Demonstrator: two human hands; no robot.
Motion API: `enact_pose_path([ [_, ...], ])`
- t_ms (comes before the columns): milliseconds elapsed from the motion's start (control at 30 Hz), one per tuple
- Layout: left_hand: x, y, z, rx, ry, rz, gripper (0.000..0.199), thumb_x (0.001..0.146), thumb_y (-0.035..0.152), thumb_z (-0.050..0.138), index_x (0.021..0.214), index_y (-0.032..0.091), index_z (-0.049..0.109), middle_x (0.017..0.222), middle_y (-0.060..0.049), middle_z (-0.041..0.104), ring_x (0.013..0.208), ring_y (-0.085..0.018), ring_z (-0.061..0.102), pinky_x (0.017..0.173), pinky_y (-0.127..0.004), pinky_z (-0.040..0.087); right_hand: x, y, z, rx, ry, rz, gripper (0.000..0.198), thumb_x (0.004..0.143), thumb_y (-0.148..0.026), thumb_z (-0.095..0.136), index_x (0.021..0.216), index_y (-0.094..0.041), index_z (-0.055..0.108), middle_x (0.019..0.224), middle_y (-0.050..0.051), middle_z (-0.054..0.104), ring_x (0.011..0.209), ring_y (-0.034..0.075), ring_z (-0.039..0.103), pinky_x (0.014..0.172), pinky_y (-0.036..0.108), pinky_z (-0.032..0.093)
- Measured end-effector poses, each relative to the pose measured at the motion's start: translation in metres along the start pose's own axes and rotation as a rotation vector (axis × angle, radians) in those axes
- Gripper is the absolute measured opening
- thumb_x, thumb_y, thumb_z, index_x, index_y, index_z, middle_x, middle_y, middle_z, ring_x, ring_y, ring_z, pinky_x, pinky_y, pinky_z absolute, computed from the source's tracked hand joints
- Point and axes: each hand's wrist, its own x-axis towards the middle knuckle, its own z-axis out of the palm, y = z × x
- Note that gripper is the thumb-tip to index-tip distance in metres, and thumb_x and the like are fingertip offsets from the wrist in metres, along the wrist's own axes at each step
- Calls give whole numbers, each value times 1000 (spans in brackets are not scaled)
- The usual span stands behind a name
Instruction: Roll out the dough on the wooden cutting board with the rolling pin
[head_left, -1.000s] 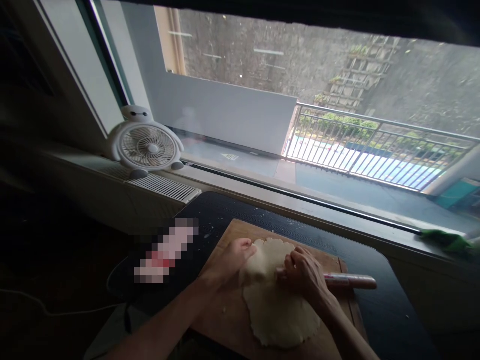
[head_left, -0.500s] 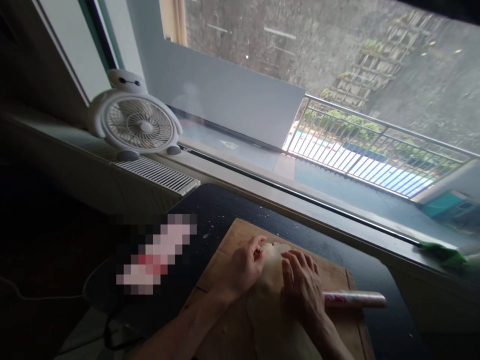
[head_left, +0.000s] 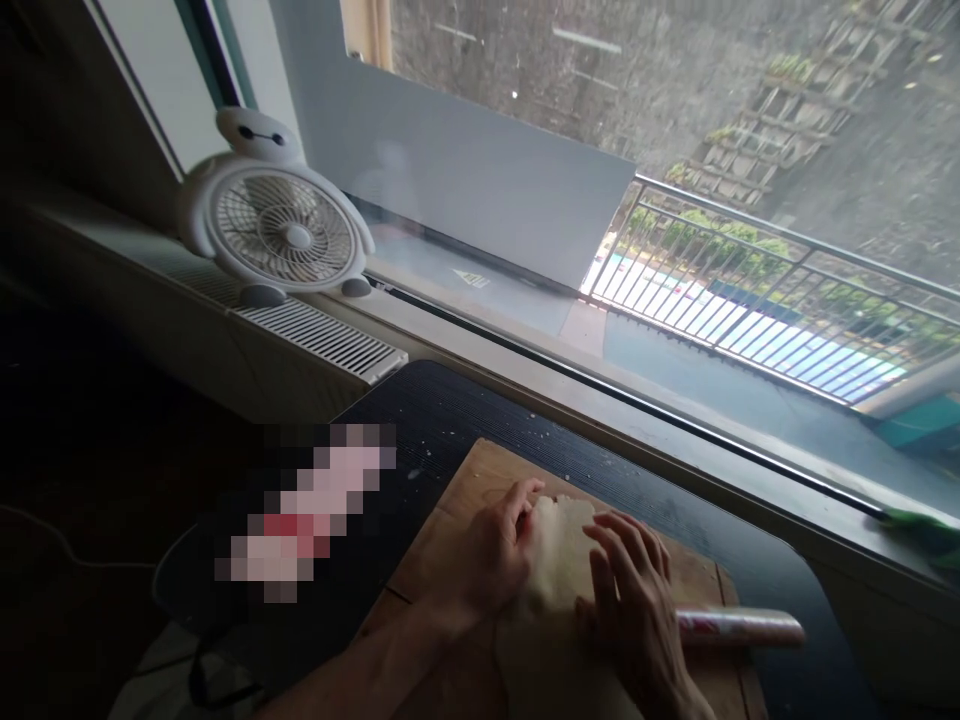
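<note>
A pale sheet of dough [head_left: 559, 550] lies lengthwise on a wooden board [head_left: 442, 530], its far edge ragged. At its left edge is my left hand [head_left: 506, 540], fingers curled in toward the thumb; whatever is between them is hidden. My right hand [head_left: 634, 580] hovers at or over the sheet's right side, its fingers apart and bent, with nothing seen in them. Beyond that hand, a smooth cylinder [head_left: 739, 628] with a printed wrapper lies across the board's right edge, its near end hidden behind the hand.
The board rests on a dark table [head_left: 450, 410] specked with white bits. A pixelated pink and red patch [head_left: 300, 520] covers something on the left. A white fan [head_left: 296, 235] stands on a radiator [head_left: 322, 335] by the window. A green item [head_left: 922, 525] lies on the sill.
My right hand has lifted a little and moved right, its fingers more spread, uncovering more dough. My left hand stays by the left edge. The view has shifted slightly.
</note>
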Motion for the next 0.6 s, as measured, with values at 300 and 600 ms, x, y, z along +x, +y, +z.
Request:
enact_pose_path([
  [300,3,2,6,-10,39,12,32,85,18,41,114,20,53,79,-2,63,78,-15,59,77,-26,44,66,4,23,-187,-99,185,29,93,-33,34,101,-22,59,105,7,59,116,24,41,100,42,27],
  [600,3,3,1,-49,26,11,30,86,20,41,113,21,53,74,0,62,72,-14,59,74,-24,45,24,-14,6,150,-228,72,36,93,-28,29,124,-26,48,127,4,50,121,18,41,100,35,35],
])
